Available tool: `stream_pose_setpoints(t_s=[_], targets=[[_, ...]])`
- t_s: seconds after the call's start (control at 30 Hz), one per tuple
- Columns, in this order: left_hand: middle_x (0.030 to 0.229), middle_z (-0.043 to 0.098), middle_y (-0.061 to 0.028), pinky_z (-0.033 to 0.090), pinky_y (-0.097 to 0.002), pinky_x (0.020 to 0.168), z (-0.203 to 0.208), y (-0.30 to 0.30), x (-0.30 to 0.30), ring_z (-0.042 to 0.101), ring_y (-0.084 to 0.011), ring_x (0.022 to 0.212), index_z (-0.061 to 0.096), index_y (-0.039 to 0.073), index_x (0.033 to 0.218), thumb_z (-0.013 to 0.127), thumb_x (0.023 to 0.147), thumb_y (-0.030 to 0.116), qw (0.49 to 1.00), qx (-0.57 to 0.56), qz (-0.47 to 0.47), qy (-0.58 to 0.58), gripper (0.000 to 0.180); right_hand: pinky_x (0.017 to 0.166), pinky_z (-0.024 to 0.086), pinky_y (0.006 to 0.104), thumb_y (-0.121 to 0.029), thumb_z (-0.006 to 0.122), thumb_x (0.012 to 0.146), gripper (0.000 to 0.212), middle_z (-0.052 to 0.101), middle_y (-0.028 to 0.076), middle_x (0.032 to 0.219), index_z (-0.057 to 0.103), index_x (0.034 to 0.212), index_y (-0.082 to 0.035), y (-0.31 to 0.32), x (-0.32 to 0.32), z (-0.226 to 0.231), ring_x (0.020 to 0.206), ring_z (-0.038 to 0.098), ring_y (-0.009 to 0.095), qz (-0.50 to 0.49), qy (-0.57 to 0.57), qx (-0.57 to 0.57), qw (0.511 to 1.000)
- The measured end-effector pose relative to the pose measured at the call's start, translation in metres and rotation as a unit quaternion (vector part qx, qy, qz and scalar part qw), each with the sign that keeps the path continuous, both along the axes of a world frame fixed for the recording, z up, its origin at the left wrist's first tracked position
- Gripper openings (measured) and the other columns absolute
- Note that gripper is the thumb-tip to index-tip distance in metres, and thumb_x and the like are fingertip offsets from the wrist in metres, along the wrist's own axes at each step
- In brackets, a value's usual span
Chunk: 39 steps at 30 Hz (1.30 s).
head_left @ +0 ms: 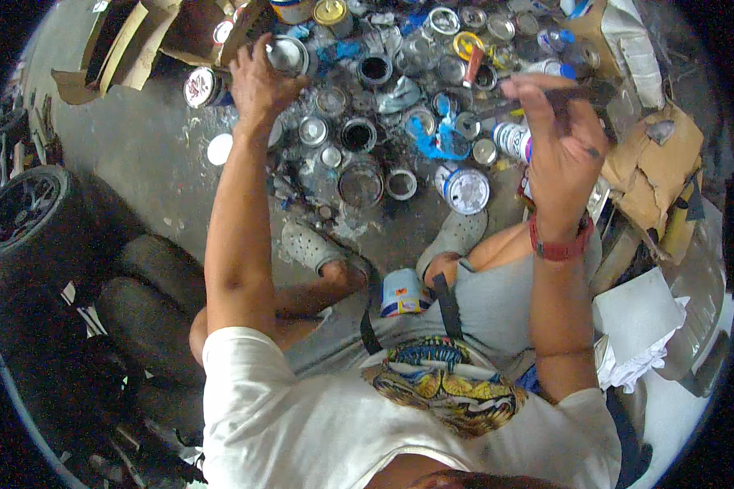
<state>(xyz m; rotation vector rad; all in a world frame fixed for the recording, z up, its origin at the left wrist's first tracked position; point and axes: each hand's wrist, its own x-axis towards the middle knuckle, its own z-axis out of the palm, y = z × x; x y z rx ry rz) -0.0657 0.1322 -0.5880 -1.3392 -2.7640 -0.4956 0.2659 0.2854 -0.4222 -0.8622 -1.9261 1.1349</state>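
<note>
Our left hand [257, 81] was stretched out over the floor, fingers closed round the rim of a small round metal paint tin [285, 55] with a silvery lid, at the far edge of the crowd of open tins [359, 183]. We judged it rigid, fairly heavy if full, and slick where paint had run, best taken by its side wall. Our right hand [559, 143] was clamped on a dark, thin stirring stick [506, 106], stiff and light, held near its upper end.

Shiny metal paint cans [467, 190] crowd a rough, paint-stained concrete floor [139, 138], flanked by torn matt cardboard [652, 167] and matt black rubber tyres [24, 216].
</note>
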Motion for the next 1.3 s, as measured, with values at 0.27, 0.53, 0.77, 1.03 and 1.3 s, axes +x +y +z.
stream_pose_setpoints(t_s=[0.27, 0.53, 0.77, 1.03, 1.3], targets=[[0.136, 0.056, -0.0208, 0.043, -0.0520, 0.111, 0.132, -0.081, 0.092, 0.051, -0.0418, 0.130, 0.056, 0.009, 0.141, 0.092, 0.063, 0.035, 0.992, 0.080, 0.094, 0.005, 0.090, 0.080, 0.052, 0.0291, -0.024, 0.070, 0.101, 0.021, 0.072, 0.002, 0.097, 0.074, 0.109, -0.005, -0.017, -0.006, -0.005, 0.084, 0.066, 0.014, 0.134, -0.017, 0.046, 0.990], [0.136, 0.053, -0.0217, 0.044, -0.0510, 0.110, 0.160, -0.190, 0.235, 0.050, -0.0425, 0.128, 0.052, 0.008, 0.144, 0.088, 0.058, 0.019, 0.984, -0.017, 0.107, -0.139, 0.094, 0.086, 0.057, 0.0456, -0.030, 0.082, 0.085, 0.057, 0.065, 0.017, 0.121, 0.062, 0.132, -0.008, -0.107, 0.005, -0.069, 0.103, 0.070, 0.036, 0.351, -0.259, 0.134, 0.890], [0.135, 0.054, -0.0214, 0.046, -0.0488, 0.106, 0.128, -0.241, 0.303, 0.052, -0.0420, 0.122, 0.053, 0.005, 0.144, 0.091, 0.054, 0.022, 0.968, -0.072, 0.097, -0.221, 0.099, 0.085, 0.059, 0.0494, -0.034, 0.090, 0.075, 0.091, 0.051, 0.024, 0.133, 0.044, 0.149, -0.009, -0.161, -0.002, -0.145, 0.105, 0.069, 0.042, 0.396, -0.475, 0.186, 0.763], [0.137, 0.054, -0.0199, 0.049, -0.0466, 0.102, 0.086, -0.233, 0.297, 0.054, -0.0400, 0.120, 0.051, 0.004, 0.145, 0.095, 0.053, 0.023, 0.963, -0.109, 0.050, -0.241, 0.104, 0.080, 0.060, 0.0481, -0.032, 0.089, 0.077, 0.079, 0.054, 0.022, 0.127, 0.049, 0.141, -0.008, -0.164, -0.046, -0.149, 0.099, 0.070, 0.041, 0.338, -0.416, 0.181, 0.825], [0.135, 0.055, -0.0163, 0.054, -0.0432, 0.094, 0.013, -0.226, 0.294, 0.055, -0.0378, 0.118, 0.053, 0.006, 0.144, 0.093, 0.059, 0.025, 0.967, -0.171, -0.004, -0.191, 0.096, 0.082, 0.062, 0.0469, -0.020, 0.092, 0.070, 0.094, 0.047, 0.027, 0.147, 0.044, 0.150, -0.008, -0.173, -0.048, -0.184, 0.100, 0.072, 0.040, 0.453, -0.449, 0.274, 0.720]])
